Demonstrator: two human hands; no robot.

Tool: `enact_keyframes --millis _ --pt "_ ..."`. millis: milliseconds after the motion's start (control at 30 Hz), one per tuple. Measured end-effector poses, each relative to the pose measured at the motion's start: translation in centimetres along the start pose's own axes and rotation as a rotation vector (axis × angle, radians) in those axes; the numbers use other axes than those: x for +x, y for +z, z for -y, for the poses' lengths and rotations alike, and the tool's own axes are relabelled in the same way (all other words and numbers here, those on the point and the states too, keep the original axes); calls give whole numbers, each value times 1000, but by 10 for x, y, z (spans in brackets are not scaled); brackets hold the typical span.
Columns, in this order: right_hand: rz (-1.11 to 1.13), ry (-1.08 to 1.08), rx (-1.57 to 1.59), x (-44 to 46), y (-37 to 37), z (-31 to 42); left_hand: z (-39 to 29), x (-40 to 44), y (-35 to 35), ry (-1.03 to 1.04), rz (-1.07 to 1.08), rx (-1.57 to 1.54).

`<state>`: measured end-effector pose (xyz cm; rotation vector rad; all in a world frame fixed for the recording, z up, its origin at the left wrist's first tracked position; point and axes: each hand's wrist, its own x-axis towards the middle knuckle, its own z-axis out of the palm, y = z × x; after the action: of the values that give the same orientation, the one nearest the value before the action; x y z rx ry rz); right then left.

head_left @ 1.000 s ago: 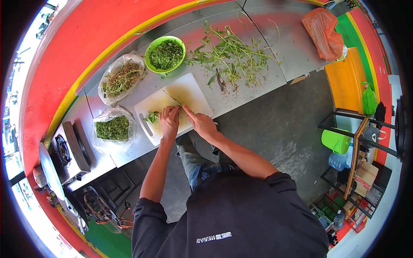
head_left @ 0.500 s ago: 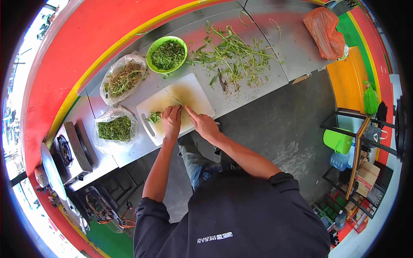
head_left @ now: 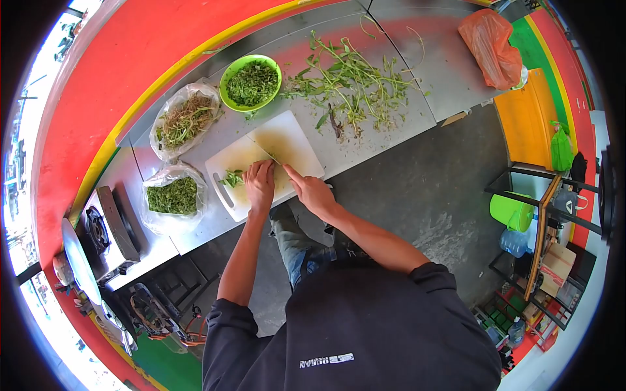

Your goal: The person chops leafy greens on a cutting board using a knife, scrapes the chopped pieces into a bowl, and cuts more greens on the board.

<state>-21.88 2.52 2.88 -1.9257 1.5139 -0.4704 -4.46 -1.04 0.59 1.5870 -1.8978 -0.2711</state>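
My right hand [head_left: 313,193] is closed round the handle of a knife [head_left: 263,150], whose blade lies across the white cutting board [head_left: 303,133]. Close beside the blade, my left hand [head_left: 259,184] has its fingers bent down on a bunch of leafy greens [head_left: 233,178], which pokes out to the left of them. The part under the fingers is hidden. Beyond the board stands a green bowl [head_left: 279,88] of chopped greens. A clear plastic bag [head_left: 153,218] of finely chopped greens lies to the left of the board.
Loose stems and leaves [head_left: 355,85] spread over the metal counter [head_left: 391,133] at the right. Another clear bag [head_left: 158,144] holds rooty stem ends. A gas stove [head_left: 107,228] stands at the left end, an orange plastic bag [head_left: 488,49] at the far right.
The knife and right hand have shifted only slightly beside the left hand. The left hand stays on the greens, and the view has moved a little.
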Motion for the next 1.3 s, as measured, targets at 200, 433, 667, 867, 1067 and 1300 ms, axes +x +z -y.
enact_keyframes --millis 200,433,667,867,1067,1300 --pt "-27 -8 -53 6 6 -2 -4 -5 -7 18 37 -29" --pt "-21 29 5 -2 1 0 -1 -5 -2 -11 -16 6" --pt "-46 16 -7 6 8 -3 -7 -4 -10 27 36 -2" --pt "-2 15 51 2 5 -1 2 1 -6 -25 41 -66" --pt "-57 0 -32 8 13 -1 -4 -2 -12 -12 50 -46" --pt "-29 16 32 0 5 2 4 5 -6 -51 24 -91"
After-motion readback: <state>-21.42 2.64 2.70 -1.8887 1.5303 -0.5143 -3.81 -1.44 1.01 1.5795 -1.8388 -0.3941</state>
